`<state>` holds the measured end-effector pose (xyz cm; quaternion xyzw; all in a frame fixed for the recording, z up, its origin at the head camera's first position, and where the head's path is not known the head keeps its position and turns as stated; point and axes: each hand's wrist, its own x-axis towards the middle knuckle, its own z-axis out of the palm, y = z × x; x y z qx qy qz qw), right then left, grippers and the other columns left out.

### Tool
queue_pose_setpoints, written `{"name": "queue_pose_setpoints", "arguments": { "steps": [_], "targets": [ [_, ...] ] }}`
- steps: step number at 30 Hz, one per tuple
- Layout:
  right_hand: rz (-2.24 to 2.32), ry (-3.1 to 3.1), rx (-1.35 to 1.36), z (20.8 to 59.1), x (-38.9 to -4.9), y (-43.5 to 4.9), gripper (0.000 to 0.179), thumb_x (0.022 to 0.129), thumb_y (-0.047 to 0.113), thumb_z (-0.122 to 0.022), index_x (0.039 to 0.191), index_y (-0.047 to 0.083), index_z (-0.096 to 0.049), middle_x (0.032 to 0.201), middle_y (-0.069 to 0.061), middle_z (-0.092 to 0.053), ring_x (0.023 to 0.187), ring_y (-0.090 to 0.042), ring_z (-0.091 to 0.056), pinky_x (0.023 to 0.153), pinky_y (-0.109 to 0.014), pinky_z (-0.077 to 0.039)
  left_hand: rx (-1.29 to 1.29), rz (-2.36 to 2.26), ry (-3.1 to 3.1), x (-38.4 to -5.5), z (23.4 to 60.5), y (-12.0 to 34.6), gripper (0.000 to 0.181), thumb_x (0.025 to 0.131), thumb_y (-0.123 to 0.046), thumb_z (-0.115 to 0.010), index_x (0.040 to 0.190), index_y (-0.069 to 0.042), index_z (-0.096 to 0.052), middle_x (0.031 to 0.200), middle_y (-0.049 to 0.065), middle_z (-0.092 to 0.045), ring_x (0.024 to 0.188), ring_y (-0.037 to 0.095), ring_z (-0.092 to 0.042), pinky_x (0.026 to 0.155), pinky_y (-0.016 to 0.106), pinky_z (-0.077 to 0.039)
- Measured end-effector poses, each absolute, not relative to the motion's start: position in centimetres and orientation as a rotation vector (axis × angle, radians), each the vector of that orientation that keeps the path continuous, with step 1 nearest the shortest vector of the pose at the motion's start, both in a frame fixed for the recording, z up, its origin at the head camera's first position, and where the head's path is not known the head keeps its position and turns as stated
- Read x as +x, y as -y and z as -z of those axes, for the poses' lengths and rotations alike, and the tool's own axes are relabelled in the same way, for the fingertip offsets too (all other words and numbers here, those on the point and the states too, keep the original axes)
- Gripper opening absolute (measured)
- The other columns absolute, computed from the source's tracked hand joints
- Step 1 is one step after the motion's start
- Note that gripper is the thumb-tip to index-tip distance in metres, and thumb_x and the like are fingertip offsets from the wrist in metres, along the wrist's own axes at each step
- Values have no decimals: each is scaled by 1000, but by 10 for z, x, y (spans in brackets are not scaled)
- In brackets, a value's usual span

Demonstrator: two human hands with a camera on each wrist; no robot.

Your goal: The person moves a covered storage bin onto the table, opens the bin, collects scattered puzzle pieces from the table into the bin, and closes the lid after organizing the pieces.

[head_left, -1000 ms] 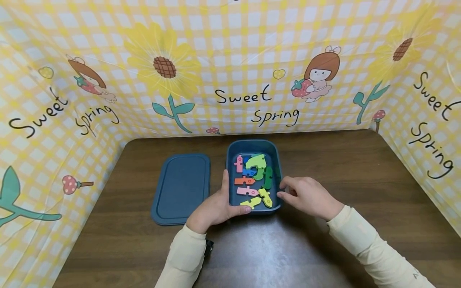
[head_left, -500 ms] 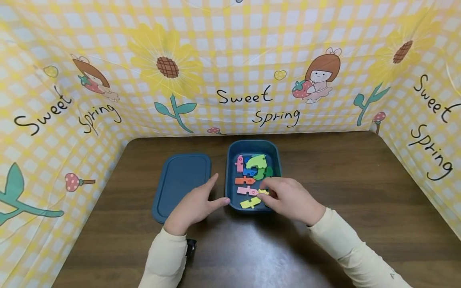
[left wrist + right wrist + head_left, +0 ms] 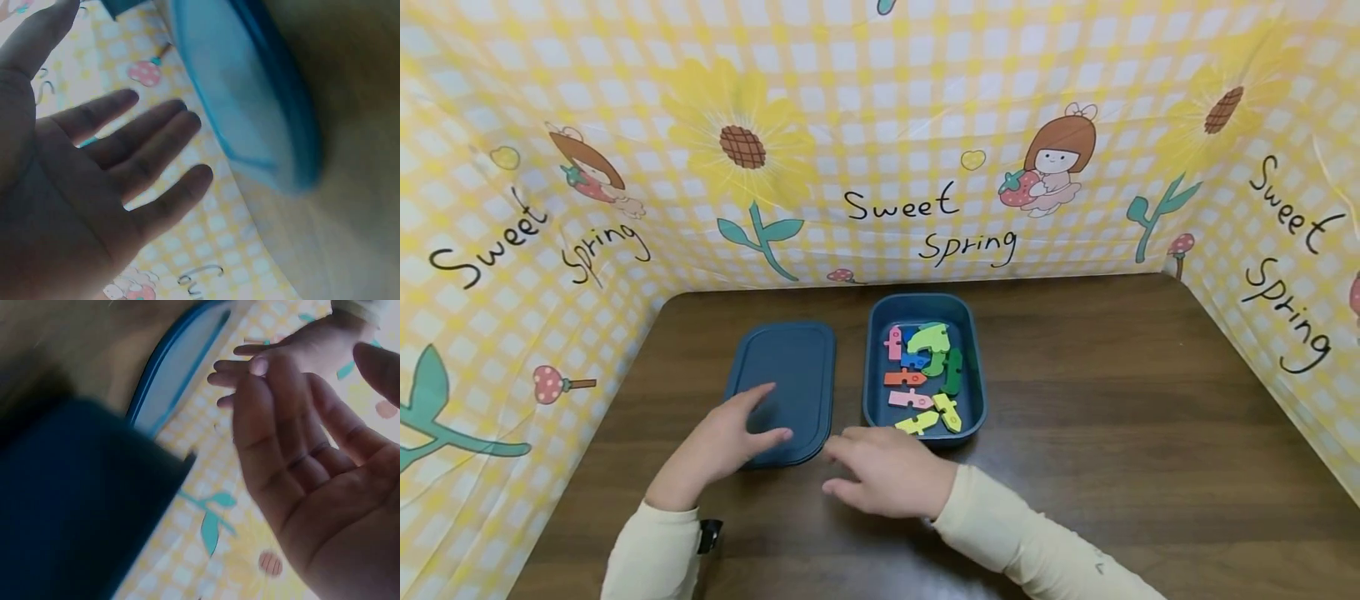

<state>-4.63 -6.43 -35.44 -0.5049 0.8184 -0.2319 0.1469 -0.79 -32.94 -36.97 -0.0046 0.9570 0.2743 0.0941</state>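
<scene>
In the head view, a dark blue lid (image 3: 801, 358) lies flat on the table, left of an open blue box (image 3: 921, 308). Several flat puzzle-like pieces lie in the box, among them an orange piece (image 3: 904, 378), a light green piece (image 3: 931, 338) and a pink piece (image 3: 908, 400). My left hand (image 3: 711, 454) hovers over the lid's near left corner, fingers spread and holding nothing. Between lid and box, at the box's near left corner, is my right hand (image 3: 891, 471), its fingers loosely bent and free of any piece. The right wrist view shows that empty palm (image 3: 325, 500).
Both boxes' parts rest on a brown wooden table (image 3: 1075, 358). A yellow checked cloth (image 3: 880, 125) with sunflowers and lettering stands as walls at the back and both sides. A black strap (image 3: 709, 535) shows at the left wrist.
The left hand has let go of the box's side and moved left to the lid. The right hand has gone from the box's right side, across it, to its near left corner.
</scene>
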Motion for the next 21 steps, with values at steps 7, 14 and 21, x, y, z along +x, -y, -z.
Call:
{"name": "queue_pose_setpoints", "arguments": {
  "steps": [7, 14, 21],
  "targets": [
    [362, -2492, -1305, 381, -37, 104, 48, 96, 41, -70, 135, 14, -62, 116, -5, -63, 87, -13, -60, 71, -30, -54, -124, -640, -2825, 8, 385, 357, 114, 85, -58, -75, 157, 7, -15, 148, 44, -23, 130, 64, -30, 95, 72, -37],
    [164, -2671, -1070, 399, -35, 139, 66, 94, 50, -68, 146, 14, -51, 128, -13, -58, 108, -25, -57, 73, -37, -55, -197, -545, -2744, 13, 396, 366, 127, 82, -63, -75, 156, 12, -5, 146, 51, -17, 130, 70, -23, 94, 76, -33],
    [58, -2709, -951, 399, -38, 162, 84, 92, 63, -62, 158, 18, -36, 139, -17, -51, 122, -30, -49, 92, -40, -49, -246, -634, -2692, 10, 398, 361, 134, 81, -62, -77, 157, 6, 9, 148, 51, -9, 135, 67, -15, 101, 74, -28]
  ]
}}
